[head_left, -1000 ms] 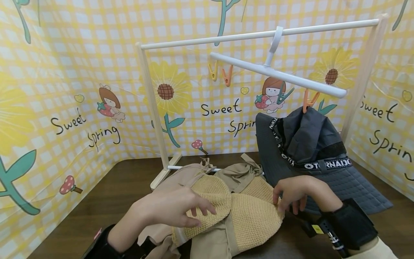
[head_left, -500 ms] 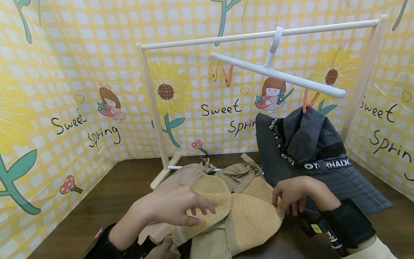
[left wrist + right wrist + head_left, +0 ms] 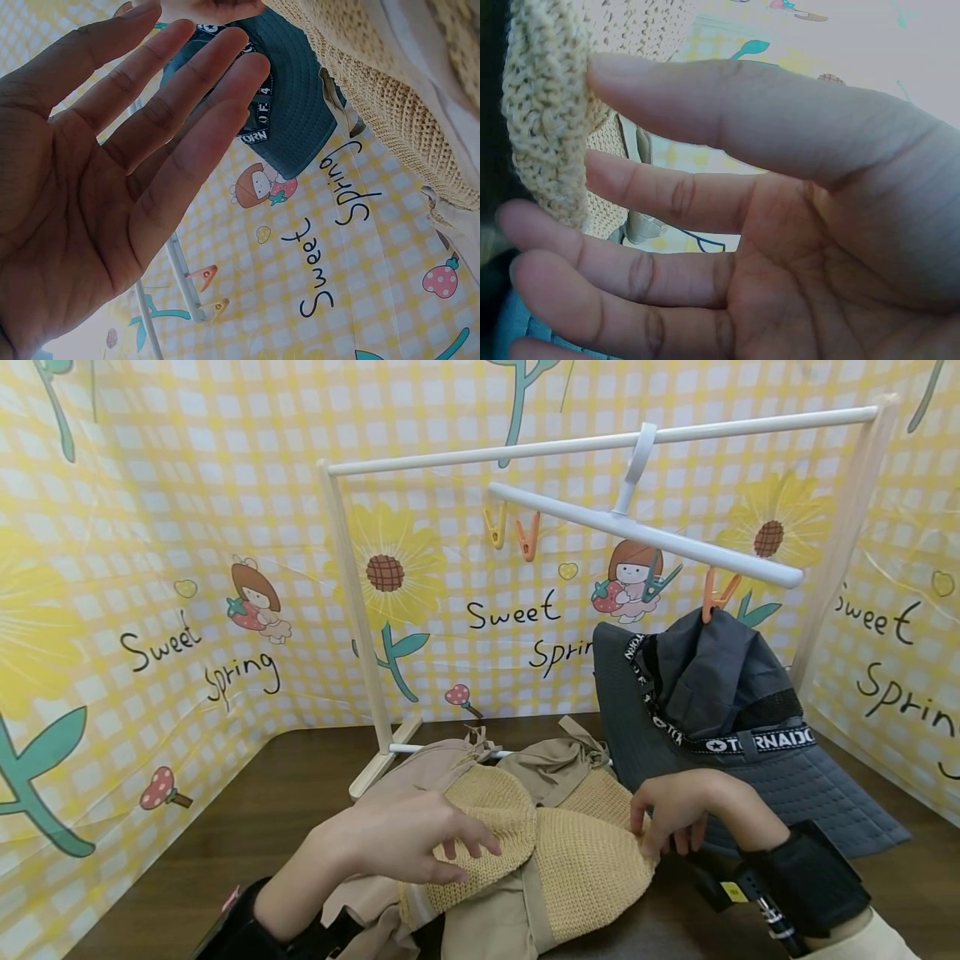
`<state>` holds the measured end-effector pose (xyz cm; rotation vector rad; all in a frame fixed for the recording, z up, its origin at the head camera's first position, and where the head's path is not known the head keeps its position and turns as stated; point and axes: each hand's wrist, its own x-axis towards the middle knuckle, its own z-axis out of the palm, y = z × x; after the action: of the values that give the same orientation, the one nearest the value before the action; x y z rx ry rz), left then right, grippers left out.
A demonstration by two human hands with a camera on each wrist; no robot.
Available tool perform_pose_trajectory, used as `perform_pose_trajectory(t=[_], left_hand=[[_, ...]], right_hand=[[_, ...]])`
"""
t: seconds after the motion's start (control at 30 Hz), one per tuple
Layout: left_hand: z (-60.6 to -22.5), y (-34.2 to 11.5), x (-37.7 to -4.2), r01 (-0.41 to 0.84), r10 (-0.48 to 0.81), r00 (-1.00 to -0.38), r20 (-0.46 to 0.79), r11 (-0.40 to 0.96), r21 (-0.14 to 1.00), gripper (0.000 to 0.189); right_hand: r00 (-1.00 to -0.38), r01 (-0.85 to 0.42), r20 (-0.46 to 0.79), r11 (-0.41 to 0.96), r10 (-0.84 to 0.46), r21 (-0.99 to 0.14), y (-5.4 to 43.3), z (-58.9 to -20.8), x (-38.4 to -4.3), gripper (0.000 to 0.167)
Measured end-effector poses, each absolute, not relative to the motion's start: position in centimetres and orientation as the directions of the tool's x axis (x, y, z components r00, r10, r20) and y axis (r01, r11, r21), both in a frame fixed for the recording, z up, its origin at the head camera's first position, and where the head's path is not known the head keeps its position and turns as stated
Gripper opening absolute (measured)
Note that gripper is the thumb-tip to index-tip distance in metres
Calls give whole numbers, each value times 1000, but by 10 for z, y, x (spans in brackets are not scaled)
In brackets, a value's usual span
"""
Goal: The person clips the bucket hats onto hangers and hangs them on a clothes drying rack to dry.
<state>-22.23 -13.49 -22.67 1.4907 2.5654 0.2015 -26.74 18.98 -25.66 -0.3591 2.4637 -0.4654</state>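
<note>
Left hand [image 3: 408,831]: fingers spread apart, holding nothing, above the woven item [image 3: 592,868].
Right hand [image 3: 686,806]: thumb and fingertips touch the woven item's right edge; whether they pinch it cannot be told.
Woven item: yellow with beige cloth, lying mid-surface on the desk [image 3: 217,827], reaching toward its back edge.
Grey hat [image 3: 712,685]: crown gripped by 1 orange clip [image 3: 716,595], near the desk's back right corner.
Hanger [image 3: 577,517]: white, hooked over the rack [image 3: 352,602], right end low.
</note>
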Motion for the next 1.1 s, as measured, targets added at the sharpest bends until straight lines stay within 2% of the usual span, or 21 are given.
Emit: perform_pose_trajectory(t=[0.3, 0.7, 0.93, 1.1], left_hand=[[-226, -135, -222, 854, 874, -481, -71, 486, 185, 32], [-227, -135, -222, 856, 873, -483, -66, 487, 172, 31], [-227, -135, -223, 859, 874, -481, -65, 485, 165, 32], [-227, -134, -222, 847, 863, -499, -75, 504, 169, 31]], right_hand=[[-796, -148, -490, 899, -355, -411, 190, -255, -267, 33], [-817, -199, -414, 869, -402, -452, 188, -254, -264, 29], [-807, -199, -378, 811, -454, -549, 190, -253, -265, 25], [-810, -226, -344, 793, -475, -566, 192, -252, -265, 23]])
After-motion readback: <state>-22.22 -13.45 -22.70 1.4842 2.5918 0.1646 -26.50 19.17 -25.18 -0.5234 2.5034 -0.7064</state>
